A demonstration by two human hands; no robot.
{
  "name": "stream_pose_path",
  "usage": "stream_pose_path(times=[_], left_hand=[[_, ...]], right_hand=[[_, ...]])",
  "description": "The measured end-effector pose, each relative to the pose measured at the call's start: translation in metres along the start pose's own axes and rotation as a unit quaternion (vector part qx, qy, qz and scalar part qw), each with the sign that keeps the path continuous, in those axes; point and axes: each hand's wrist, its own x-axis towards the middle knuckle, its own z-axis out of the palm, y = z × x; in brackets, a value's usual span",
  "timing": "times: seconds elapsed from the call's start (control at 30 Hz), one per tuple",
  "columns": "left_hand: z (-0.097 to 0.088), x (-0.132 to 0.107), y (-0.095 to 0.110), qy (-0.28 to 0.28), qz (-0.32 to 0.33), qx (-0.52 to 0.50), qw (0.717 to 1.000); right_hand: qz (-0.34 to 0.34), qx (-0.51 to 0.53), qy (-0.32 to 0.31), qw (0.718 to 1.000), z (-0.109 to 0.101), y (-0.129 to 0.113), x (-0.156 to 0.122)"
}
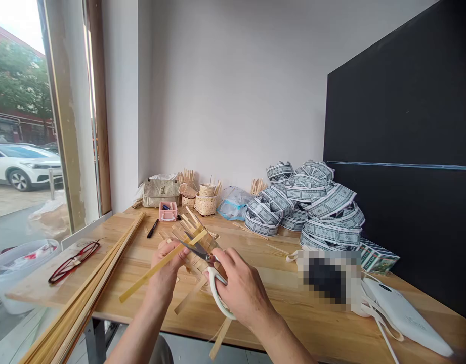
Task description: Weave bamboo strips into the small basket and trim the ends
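My right hand (240,288) grips a pair of scissors (216,296) with white handles, fingers wrapped about the loops. The dark blades point up and left, spread around a yellowish bamboo strip (151,275). My left hand (166,268) pinches that strip between thumb and fingers, and its long end slants down to the left. Behind and below the scissors is a partly woven piece of bamboo strips (197,263), its loose ends sticking out several ways. Both hands hide part of this weave, so I cannot tell how the left fingers hold it.
Long bamboo strips (99,275) lie along the table's left side beside red glasses (74,261). A black pen (153,228), pink box (168,212), small woven baskets (205,203) and beige bag (161,192) stand farther back. Patterned ribbon rolls (312,202) and a white power bank-like object (405,313) occupy the right.
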Motion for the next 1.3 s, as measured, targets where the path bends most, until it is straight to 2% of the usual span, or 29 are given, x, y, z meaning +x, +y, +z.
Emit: stream_pose_path(times=[0.2,0.43,0.77,1.3], left_hand=[[0.006,-0.003,0.003,-0.002,-0.019,-0.029,0.999],[0.011,-0.003,0.007,0.002,-0.009,-0.031,0.999],[0.016,-0.004,0.012,0.009,-0.02,-0.07,0.997],[0.02,-0.007,0.013,0.003,-0.044,-0.094,0.995]], right_hand=[[-0.016,-0.013,0.001,1.0,-0.001,0.003,-0.001],[-0.033,-0.062,0.026,0.997,0.001,0.005,-0.001],[-0.035,-0.033,-0.022,0.999,-0.011,0.004,-0.001],[-0.076,-0.101,-0.06,0.99,-0.024,0.006,0.0]])
